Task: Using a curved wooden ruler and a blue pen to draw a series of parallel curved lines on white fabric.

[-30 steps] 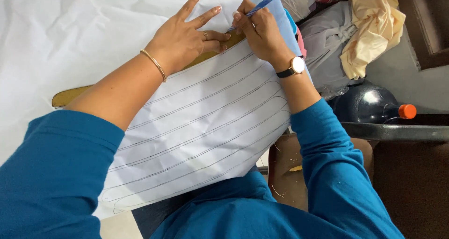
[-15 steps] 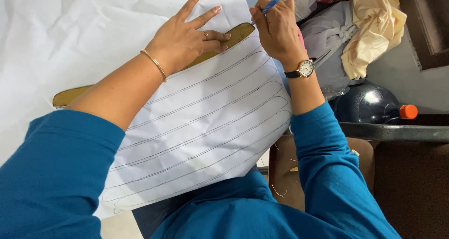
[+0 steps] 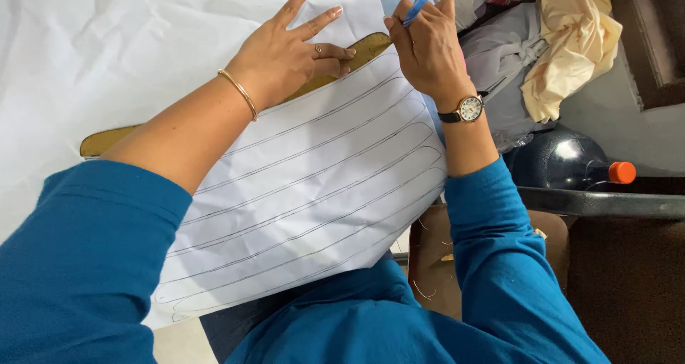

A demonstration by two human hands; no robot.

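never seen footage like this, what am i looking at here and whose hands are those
One camera, worn on a person's head, looks down at that person's own two bare hands; there is no machine. The left hand presses a long yellowish curved template flat on a white sheet of paper already covered in traced curved lines. The right hand, with a wristwatch, holds a blue pen at the template's end. Beside the table lie bundled cloths and a dark bottle with an orange cap.
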